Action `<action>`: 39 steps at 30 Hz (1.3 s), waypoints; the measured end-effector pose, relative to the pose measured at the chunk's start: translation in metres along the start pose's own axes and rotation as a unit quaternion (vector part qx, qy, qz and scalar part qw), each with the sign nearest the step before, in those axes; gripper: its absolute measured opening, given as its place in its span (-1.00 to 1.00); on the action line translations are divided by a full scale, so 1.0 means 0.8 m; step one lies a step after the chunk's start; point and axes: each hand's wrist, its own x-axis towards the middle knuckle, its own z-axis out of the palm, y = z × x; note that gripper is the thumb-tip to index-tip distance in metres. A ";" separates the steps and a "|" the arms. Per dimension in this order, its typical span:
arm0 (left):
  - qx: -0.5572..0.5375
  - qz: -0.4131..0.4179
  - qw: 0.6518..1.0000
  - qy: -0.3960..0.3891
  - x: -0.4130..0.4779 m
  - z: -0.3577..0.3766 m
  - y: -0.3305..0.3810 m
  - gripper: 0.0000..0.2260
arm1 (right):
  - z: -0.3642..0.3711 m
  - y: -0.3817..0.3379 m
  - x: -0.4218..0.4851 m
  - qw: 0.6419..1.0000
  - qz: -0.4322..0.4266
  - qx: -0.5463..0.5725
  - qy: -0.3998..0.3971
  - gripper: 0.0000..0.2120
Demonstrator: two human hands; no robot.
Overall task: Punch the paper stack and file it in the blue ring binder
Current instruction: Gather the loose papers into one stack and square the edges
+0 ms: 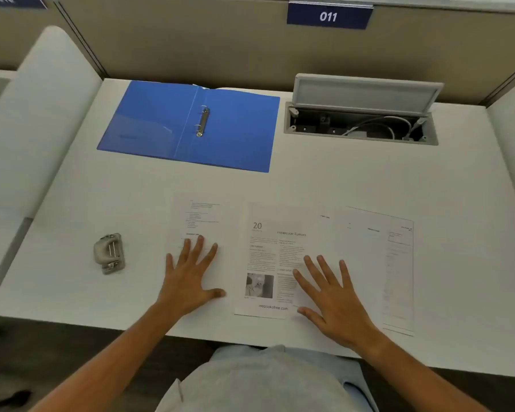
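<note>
Three printed sheets lie side by side near the front edge of the white desk: a left sheet (202,221), a middle sheet (275,233) headed "20 Intraocular Tumors" with a photo, and a right sheet (378,263). My left hand (191,278) rests flat on the left sheet, fingers spread. My right hand (330,295) lies flat over the middle sheet's right part, fingers apart. The blue ring binder (235,135) lies open at the back, its metal rings (202,121) on the spine. A grey hole punch (110,253) sits to the left of my left hand.
An open cable box (360,123) with its lid raised is set into the desk at the back right. Beige partition walls (220,40) close off the back, with a "011" sign (329,16). White side panels (42,114) flank the desk.
</note>
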 end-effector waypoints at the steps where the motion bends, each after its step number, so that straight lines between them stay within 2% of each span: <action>1: 0.005 0.002 1.000 -0.015 0.000 0.000 0.001 0.07 | 0.002 -0.002 0.000 1.000 0.005 0.003 -0.014 -0.21; 6: -0.002 0.007 1.000 -0.005 -0.006 0.007 0.026 0.12 | 0.025 -0.013 0.007 0.999 0.029 0.000 -0.046 -0.22; 16: -0.003 0.015 1.000 -0.002 -0.024 0.023 0.034 0.30 | 0.029 -0.020 0.006 0.999 0.034 -0.002 -0.039 -0.25; 20: 0.001 0.003 1.000 -0.011 -0.034 0.028 0.023 0.30 | 0.029 -0.034 0.005 0.999 -0.028 -0.013 -0.019 -0.23; 24: -0.007 -0.035 0.999 -0.001 -0.053 0.030 0.014 0.28 | 0.032 -0.064 0.007 0.990 -0.127 -0.044 -0.037 -0.19; 26: -0.012 -0.045 0.999 0.001 -0.060 0.033 0.011 0.27 | 0.034 -0.079 0.012 0.987 -0.145 -0.059 -0.040 -0.21; 30: -0.011 -0.053 0.999 0.000 -0.066 0.038 0.014 0.27 | 0.037 -0.097 0.023 0.986 -0.145 -0.084 0.000 -0.38; 36: -0.009 -0.054 0.998 0.011 -0.067 0.040 0.015 0.28 | 0.053 -0.114 0.023 0.969 -0.181 -0.112 0.122 -0.77; 39: -0.004 -0.037 0.999 0.011 -0.068 0.040 0.019 0.26 | 0.048 -0.118 0.031 0.968 -0.158 -0.118 0.157 -0.88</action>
